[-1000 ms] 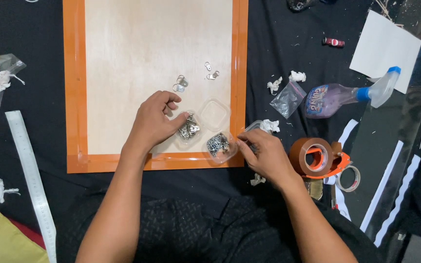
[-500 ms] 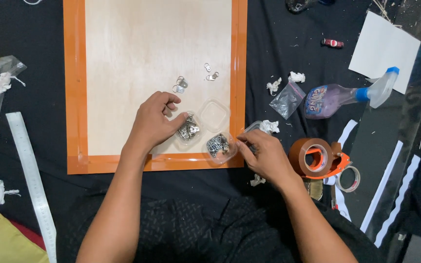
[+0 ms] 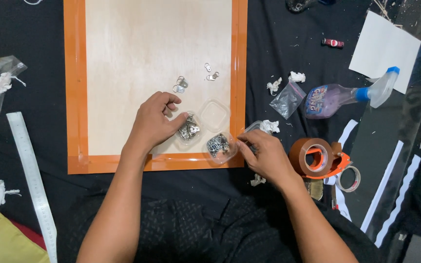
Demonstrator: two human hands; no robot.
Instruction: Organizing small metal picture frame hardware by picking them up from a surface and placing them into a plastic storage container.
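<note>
Head view: near the board's (image 3: 76, 97) bottom right corner the left hand (image 3: 154, 122) curls loosely over one clear tub (image 3: 189, 129) of metal hangers; the right hand (image 3: 269, 156) pinches the screw tub (image 3: 219, 146) at the very edge — a nudge could tip it and scatter screws

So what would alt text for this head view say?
Two bare hands work over a wooden board: the left hand touches a small clear tub of metal hangers, the right hand holds a tub of screws.
</note>
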